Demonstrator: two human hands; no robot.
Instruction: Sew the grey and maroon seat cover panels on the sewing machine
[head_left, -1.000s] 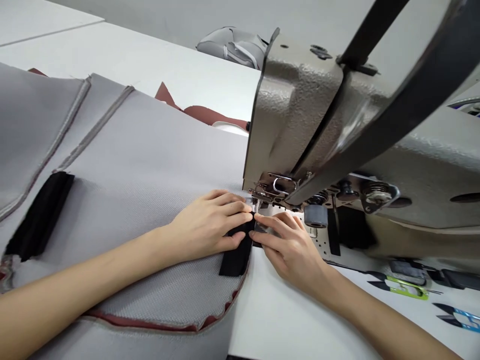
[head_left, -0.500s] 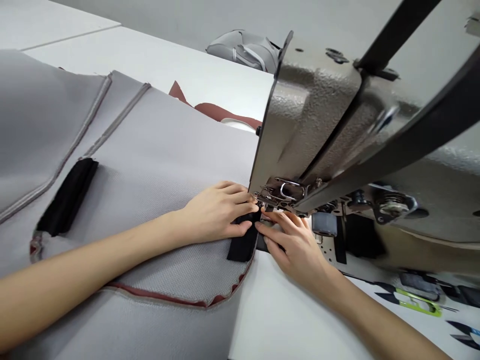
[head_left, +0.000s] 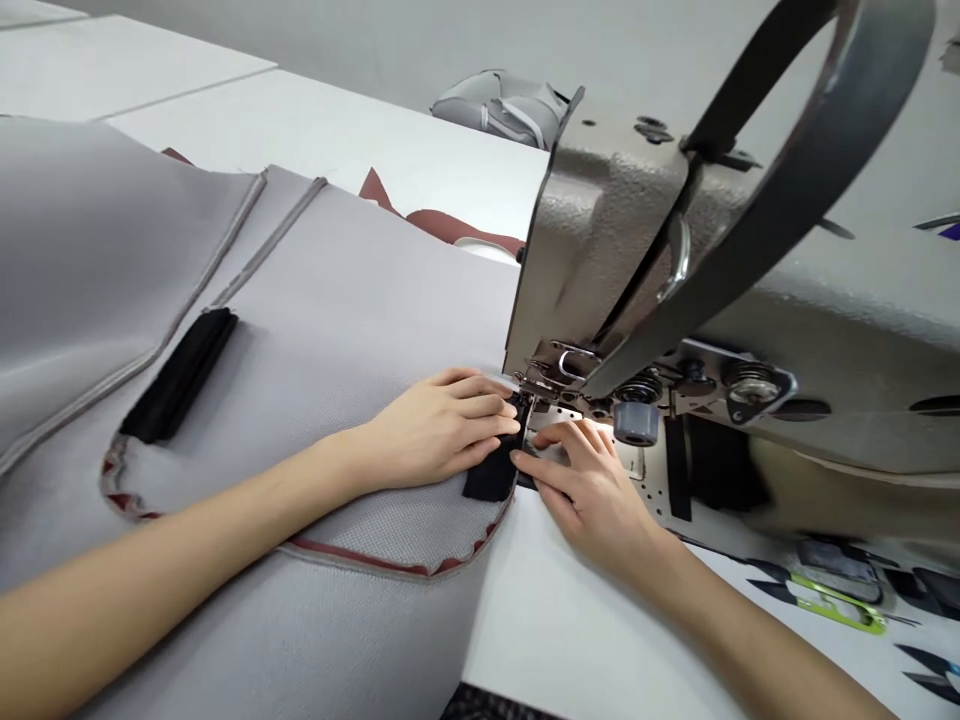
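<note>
My left hand (head_left: 431, 432) lies flat on a grey fabric panel (head_left: 315, 330), fingers pressed on a black strip (head_left: 495, 470) at the panel's edge. My right hand (head_left: 592, 490) rests on the machine bed with its fingertips touching the same strip from the right. Both sets of fingers sit just in front of the presser foot (head_left: 529, 395) of a grey industrial sewing machine (head_left: 675, 260). The panel has a red-trimmed curved edge (head_left: 390, 562) and a second black strip (head_left: 180, 375) at the left.
The white table (head_left: 555, 620) carries thread snips with green handles (head_left: 825, 595) and blue-handled snips (head_left: 934, 670) at the right. More grey and red-brown fabric pieces (head_left: 450, 225) lie behind the panel. A grey bundle (head_left: 502, 105) sits at the back.
The black strip has fed further under the presser foot, so less of it shows in front of my hands. The panel has shifted right and away. Both hands kept their hold.
</note>
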